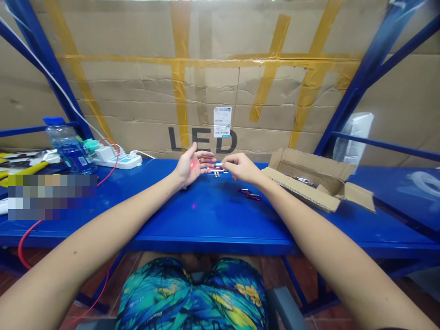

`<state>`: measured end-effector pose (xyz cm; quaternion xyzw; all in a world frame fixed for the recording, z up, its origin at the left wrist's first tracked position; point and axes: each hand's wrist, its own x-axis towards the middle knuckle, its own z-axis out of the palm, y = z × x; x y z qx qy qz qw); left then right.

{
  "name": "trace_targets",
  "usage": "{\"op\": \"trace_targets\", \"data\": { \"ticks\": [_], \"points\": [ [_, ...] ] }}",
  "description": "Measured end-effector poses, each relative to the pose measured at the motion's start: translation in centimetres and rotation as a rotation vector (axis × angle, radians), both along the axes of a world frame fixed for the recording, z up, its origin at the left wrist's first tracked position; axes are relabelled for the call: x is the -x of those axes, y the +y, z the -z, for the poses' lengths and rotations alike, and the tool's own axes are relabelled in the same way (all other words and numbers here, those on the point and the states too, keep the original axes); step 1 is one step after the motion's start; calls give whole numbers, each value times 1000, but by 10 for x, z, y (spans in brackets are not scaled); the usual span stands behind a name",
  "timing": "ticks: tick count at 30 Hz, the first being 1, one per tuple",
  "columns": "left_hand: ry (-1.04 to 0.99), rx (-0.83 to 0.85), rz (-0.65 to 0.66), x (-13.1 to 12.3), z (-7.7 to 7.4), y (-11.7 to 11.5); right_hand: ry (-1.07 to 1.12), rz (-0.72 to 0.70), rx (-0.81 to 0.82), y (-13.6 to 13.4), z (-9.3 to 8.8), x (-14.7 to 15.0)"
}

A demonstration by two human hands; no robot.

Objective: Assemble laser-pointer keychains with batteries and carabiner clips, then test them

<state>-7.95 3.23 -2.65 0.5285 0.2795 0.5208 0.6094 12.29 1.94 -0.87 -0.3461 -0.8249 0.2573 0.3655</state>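
Observation:
My left hand (191, 166) is raised open above the blue table, palm turned toward my right hand, with a red light spot on it. My right hand (241, 167) pinches a small silver laser pointer (218, 164) between its fingertips, close to my left fingers. Just below the pointer lie several small metal cylinders (216, 173). Two red carabiners (249, 194) rest on the blue table (206, 220) in front of my right hand. A second red dot (194, 206) shows on the tabletop.
An open cardboard box (309, 181) holding metal parts stands to the right. A power strip (117, 160), a water bottle (67, 146) and a red cable (112, 172) are at the left. A taped cardboard wall (206, 78) and blue shelf uprights (44, 64) stand behind the table.

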Motion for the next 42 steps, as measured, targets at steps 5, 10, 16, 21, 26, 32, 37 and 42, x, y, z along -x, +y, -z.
{"op": "trace_targets", "data": {
  "ticks": [5, 10, 16, 21, 26, 32, 37, 42],
  "points": [
    [5, -7, 17, 1, -1, -2, 20, 19, -30, 2, 1, 0],
    [31, -30, 11, 0, -3, -3, -18, 3, -17, 2, 2, 0],
    [84, -57, 16, 0, 0, -1, -27, 7, -32, 1, 0, -1],
    [73, -43, 15, 1, 1, -1, -6, 9, -61, 2, 0, -1],
    [53, -27, 23, 1, 0, -1, -25, 15, -61, 3, 1, -2],
    [64, -45, 18, 1, 0, -1, -47, 27, -50, 3, 2, -1],
    [57, -46, 31, 2, 0, 0, -71, 29, -60, 6, 3, -2],
    [163, -109, -31, 0, 0, -1, -104, 19, -77, 11, 8, -2]
  ]
}}
